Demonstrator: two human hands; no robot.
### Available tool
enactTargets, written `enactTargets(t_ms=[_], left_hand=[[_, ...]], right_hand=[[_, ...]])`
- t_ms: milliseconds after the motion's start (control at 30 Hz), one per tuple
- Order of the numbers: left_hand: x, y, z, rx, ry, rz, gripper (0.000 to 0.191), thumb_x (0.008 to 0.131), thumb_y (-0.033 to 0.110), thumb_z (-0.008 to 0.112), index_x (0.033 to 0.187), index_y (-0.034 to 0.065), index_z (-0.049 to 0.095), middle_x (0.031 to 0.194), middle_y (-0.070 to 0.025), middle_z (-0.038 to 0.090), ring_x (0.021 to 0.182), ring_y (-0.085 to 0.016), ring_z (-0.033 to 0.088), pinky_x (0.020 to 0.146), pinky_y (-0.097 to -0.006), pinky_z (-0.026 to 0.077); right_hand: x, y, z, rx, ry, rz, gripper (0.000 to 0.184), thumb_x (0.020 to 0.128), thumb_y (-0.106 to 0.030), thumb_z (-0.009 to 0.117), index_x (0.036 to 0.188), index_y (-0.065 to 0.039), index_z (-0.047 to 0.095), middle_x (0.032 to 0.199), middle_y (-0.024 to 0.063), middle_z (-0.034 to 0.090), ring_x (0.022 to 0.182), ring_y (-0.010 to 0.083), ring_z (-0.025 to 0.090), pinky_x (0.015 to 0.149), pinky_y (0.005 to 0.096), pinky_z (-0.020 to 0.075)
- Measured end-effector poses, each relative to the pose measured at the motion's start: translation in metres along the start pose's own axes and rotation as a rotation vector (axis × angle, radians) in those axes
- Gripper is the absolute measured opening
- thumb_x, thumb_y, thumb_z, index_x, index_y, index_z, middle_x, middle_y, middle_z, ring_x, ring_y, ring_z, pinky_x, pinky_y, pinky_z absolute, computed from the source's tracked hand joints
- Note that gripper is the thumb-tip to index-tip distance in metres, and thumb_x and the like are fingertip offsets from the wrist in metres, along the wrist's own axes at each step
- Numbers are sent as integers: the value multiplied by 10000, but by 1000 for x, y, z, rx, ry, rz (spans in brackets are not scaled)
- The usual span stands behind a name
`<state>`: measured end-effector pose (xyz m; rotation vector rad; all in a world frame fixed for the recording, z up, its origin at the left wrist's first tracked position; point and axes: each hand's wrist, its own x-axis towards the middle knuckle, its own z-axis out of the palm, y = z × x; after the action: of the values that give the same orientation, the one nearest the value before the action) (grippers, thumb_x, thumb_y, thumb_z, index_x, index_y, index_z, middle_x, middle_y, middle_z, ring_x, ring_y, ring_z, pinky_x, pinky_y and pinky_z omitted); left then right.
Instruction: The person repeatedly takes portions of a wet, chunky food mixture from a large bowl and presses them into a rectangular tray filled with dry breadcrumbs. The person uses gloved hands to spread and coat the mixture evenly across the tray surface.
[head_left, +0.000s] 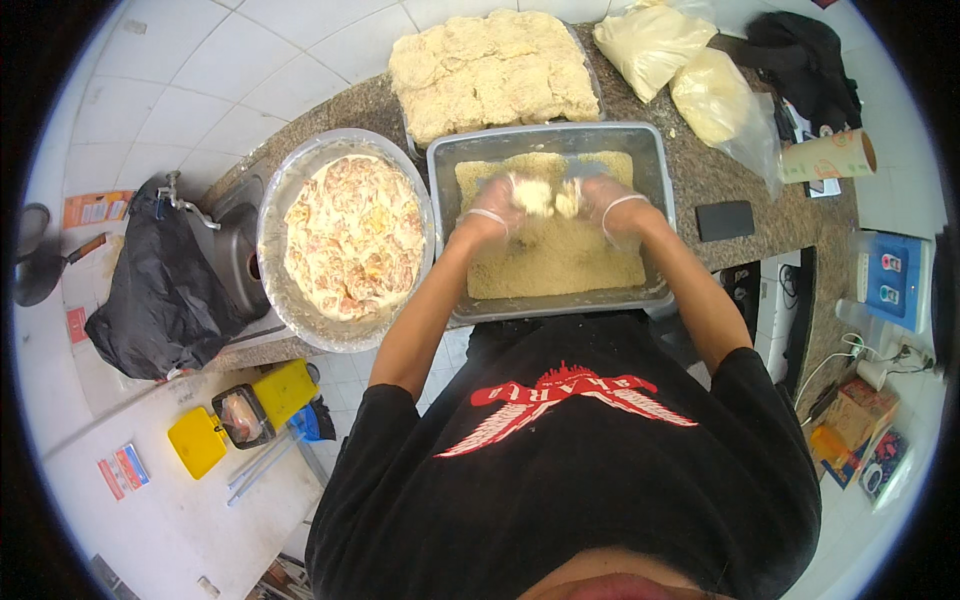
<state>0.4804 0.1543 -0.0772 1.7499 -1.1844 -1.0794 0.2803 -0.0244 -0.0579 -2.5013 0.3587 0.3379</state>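
Note:
Both my hands are over a grey plastic tub with a layer of pale breading flour in it, and both wear clear plastic gloves. In my left hand is a pale, flour-coated piece of food. My right hand, just beside it, holds a smaller-looking coated piece. Motion blur hides the finger positions and the exact shape of the pieces. To the left of the tub stands a large round basin full of raw meat pieces in creamy batter.
Behind the tub, a tray is heaped with breaded pieces. Bags of pale flour, a black phone and a cardboard tube lie on the granite counter at right. A steel sink with a black plastic bag is at left.

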Motion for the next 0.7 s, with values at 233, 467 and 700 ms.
enactTargets(t_ms=[233, 467, 700], left_hand=[[-57, 49, -20, 889, -116, 107, 482, 887, 331, 765, 1276, 48, 732, 1072, -282, 733, 1057, -440, 717, 963, -492, 564], [-69, 18, 72, 469, -425, -514, 669, 923, 553, 677, 1224, -39, 755, 1213, -311, 735, 1151, -431, 723, 971, -496, 563], [-18, 41, 32, 342, 90, -372, 751, 1005, 617, 582, 1274, -73, 705, 1444, -258, 643, 1377, -417, 570, 1155, -462, 439]], right_hand=[[-57, -54, -27, -30, -27, 98, 354, 923, -173, 709, 1222, 17, 713, 1164, 280, 704, 1095, 431, 687, 969, 529, 549], [-62, -45, 74, 235, -338, 259, 589, 1034, -511, 613, 1273, 19, 711, 1177, 324, 706, 1073, 461, 682, 956, 512, 532], [-29, -52, 8, 365, 125, 645, 688, 1048, -575, 537, 1251, 62, 703, 1270, 295, 698, 1195, 434, 657, 1020, 515, 489]])
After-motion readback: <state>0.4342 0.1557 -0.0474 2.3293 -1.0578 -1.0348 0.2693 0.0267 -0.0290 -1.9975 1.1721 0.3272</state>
